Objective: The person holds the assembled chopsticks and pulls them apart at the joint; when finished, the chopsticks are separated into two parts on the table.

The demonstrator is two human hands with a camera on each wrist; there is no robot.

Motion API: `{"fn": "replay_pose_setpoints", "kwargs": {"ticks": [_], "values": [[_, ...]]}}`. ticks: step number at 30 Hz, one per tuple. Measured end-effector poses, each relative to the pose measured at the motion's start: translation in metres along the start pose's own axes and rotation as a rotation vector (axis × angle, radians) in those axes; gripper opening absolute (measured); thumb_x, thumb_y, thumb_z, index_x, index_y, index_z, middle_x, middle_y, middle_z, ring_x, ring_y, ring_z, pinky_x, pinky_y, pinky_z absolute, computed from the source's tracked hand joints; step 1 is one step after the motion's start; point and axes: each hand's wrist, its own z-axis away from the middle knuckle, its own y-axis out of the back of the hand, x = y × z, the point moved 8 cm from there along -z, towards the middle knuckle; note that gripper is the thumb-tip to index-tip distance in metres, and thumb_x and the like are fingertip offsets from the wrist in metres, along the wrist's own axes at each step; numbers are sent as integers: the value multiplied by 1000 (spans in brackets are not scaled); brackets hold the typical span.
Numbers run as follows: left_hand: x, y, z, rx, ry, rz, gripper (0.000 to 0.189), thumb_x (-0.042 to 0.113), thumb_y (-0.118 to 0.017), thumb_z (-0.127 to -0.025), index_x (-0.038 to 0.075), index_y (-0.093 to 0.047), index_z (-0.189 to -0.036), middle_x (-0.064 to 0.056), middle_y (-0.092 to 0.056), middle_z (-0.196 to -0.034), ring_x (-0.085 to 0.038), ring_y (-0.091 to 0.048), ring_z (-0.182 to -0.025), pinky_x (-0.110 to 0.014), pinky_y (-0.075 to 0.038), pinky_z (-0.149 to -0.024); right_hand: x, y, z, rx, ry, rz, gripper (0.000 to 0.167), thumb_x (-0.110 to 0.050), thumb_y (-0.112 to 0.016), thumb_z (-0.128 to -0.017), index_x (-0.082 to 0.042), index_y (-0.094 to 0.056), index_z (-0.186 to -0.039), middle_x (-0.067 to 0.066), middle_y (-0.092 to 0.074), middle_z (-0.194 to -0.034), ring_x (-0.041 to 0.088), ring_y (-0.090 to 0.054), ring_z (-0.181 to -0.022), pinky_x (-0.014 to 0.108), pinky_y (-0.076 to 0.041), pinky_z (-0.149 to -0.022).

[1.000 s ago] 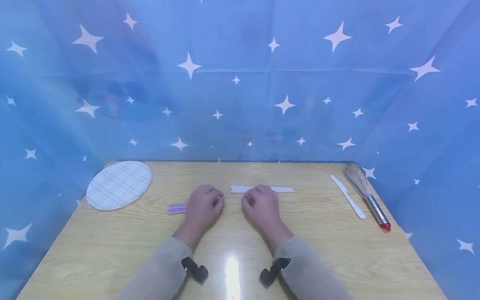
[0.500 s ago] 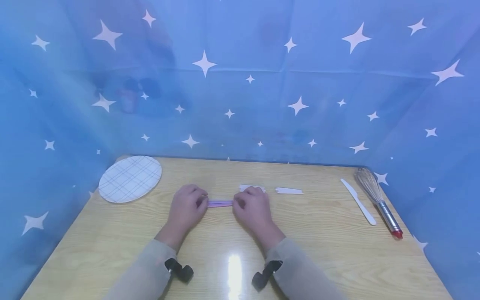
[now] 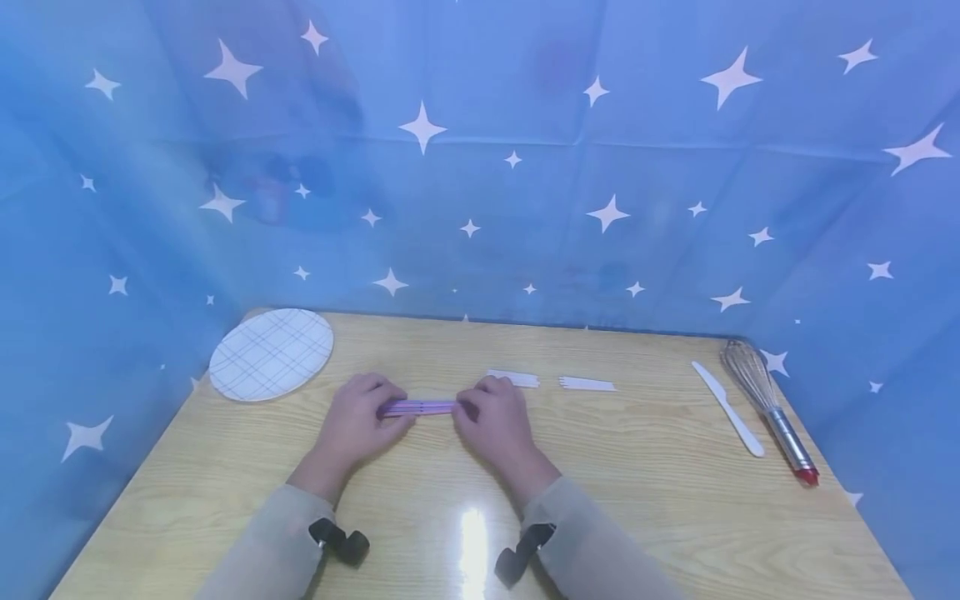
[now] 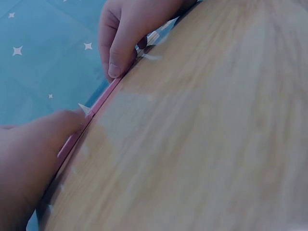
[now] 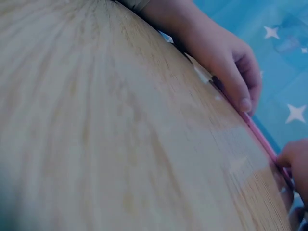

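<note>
Head view: pink-purple straws (image 3: 422, 407) on table (image 3: 420, 508) between left hand (image 3: 351, 427) and right hand (image 3: 499, 422), each pinching them. Left wrist view: thin pink edge, probably light, stiff. Right wrist view: likely slick, crushable; best gripped lightly near ends.

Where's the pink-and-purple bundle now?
Just left of the middle in the head view, the pink-and-purple bundle is between the left hand and the right hand.

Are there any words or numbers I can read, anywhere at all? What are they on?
None that I can read.
The blue curtain has only white stars, and the plate just crossed lines.
Anything printed on the whisk or pink and purple sticks is too small to read.
</note>
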Motion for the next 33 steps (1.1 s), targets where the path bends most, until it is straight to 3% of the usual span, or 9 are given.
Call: {"fn": "replay_pose_setpoints", "kwargs": {"ticks": [7, 12, 33], "values": [[1, -1, -2, 22, -46, 18, 34, 41, -88, -83, 16, -81, -105, 1, -72, -107, -23, -62, -101, -46, -52, -93, 4, -1, 1, -20, -11, -18, 20, -36, -77, -97, -20, -83, -109, -7, -66, -97, 16, -53, -91, 39, -46, -88], [1, 0, -3, 40, -45, 45, 29, 37, -87, -84, 17, -81, -103, 2, -72, -106, -23, -62, -101, -46, -51, -94, 6, -1, 1, -35, -23, -35, 18, -34, -78, -97, -21, -83, -109, -8, -66, -98, 16, -53, -93, 38, -45, -89], [-9, -3, -3, -4, 89, 63, 28, 33, -86, -86, 17, -81, -108, 0, -73, -111, -25, -62, -107, -49, -49, -100, 8, -5, 2, -107, -64, -108, 16, -34, -78, -98, -23, -82, -110, -12, -65, -100, 13, -51, -96, 36, -43, -92]]}}
